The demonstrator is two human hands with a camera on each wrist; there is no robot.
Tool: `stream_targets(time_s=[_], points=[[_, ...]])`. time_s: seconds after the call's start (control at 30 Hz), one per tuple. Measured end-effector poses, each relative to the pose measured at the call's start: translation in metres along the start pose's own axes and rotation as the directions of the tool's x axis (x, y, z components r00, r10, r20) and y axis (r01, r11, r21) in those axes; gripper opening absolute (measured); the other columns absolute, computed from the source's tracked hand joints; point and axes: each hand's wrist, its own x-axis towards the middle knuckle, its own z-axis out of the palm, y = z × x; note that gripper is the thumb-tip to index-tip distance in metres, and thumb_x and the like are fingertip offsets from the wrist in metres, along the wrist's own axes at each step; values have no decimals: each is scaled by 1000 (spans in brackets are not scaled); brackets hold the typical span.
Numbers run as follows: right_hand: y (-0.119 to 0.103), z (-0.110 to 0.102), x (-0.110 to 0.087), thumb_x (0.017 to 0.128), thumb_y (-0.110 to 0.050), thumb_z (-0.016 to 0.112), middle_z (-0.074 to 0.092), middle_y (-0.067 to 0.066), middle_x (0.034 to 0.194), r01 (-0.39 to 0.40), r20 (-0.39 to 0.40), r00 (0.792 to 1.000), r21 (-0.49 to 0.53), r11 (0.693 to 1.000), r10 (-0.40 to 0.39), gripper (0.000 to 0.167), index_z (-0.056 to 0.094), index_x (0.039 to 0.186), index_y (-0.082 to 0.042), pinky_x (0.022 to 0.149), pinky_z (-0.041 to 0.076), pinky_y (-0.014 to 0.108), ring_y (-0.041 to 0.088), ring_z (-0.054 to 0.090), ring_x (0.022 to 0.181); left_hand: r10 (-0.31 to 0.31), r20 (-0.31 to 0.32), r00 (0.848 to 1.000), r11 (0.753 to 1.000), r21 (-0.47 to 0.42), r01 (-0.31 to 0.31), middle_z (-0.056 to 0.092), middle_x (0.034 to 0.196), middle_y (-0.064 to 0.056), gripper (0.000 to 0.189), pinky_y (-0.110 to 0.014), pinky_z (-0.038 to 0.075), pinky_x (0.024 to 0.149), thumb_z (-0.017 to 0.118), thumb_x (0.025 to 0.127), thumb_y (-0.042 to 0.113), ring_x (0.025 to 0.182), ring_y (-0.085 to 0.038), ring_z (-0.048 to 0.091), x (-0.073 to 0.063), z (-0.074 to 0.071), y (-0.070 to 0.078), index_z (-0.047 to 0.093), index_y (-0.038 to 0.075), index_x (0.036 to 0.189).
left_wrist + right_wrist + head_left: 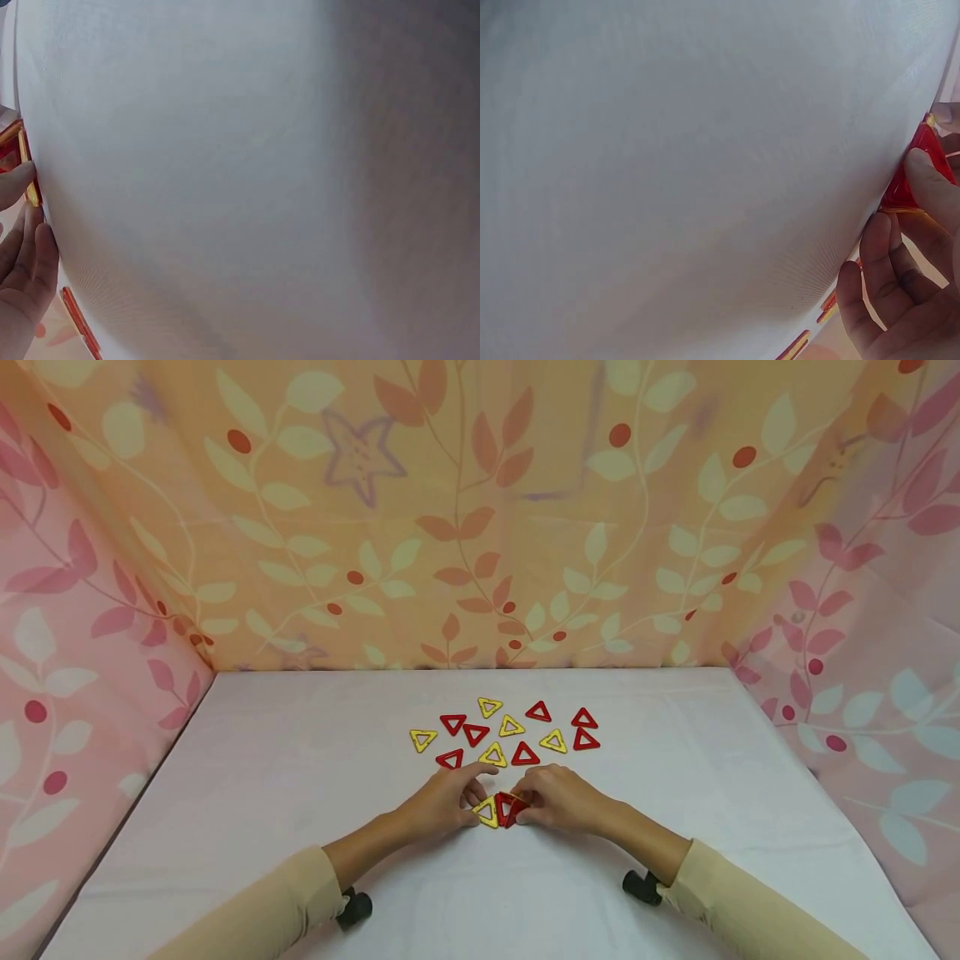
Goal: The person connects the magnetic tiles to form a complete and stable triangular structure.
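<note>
In the head view a yellow triangular frame tile and red triangular frame tiles stand tilted edge to edge near the middle of the table. My left hand pinches the yellow tile at its left corner, thumb in front and fingers behind. From the other side my right hand grips the red tile, its thumb on the near face. The right wrist view shows that thumb pressed on the red tile, with a yellow-orange edge just behind it. Part of the joined pieces is hidden by the fingers.
Several loose triangles lie flat beyond the hands, among them a yellow one, a red one close ahead of the right hand and two red ones at the right. A white cloth covers the table; patterned curtains surround it.
</note>
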Motion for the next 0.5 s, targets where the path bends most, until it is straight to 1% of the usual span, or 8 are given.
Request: stream_targets(time_s=[0.13, 0.5], points=[[-1, 0, 0, 83, -24, 82, 67, -10, 88, -3, 4, 1000, 1, 1000, 3, 29, 76, 109, -11, 70, 50, 22, 6, 57, 76, 20, 8, 1000, 999, 36, -20, 65, 97, 1, 63, -24, 53, 80, 78, 84, 1, 92, -13, 59, -1, 1, 1, 51, 10, 140], [-2, 0, -1, 83, -24, 82, 66, -12, 87, -18, 9, 1000, 1, 1000, 18, 30, 76, 110, -12, 69, 49, 22, 7, 57, 76, 26, 9, 1000, 998, 54, -26, 64, 99, 0, 62, -25, 53, 82, 78, 84, 3, 93, -15, 59, -4, 1, 6, 50, 9, 139]])
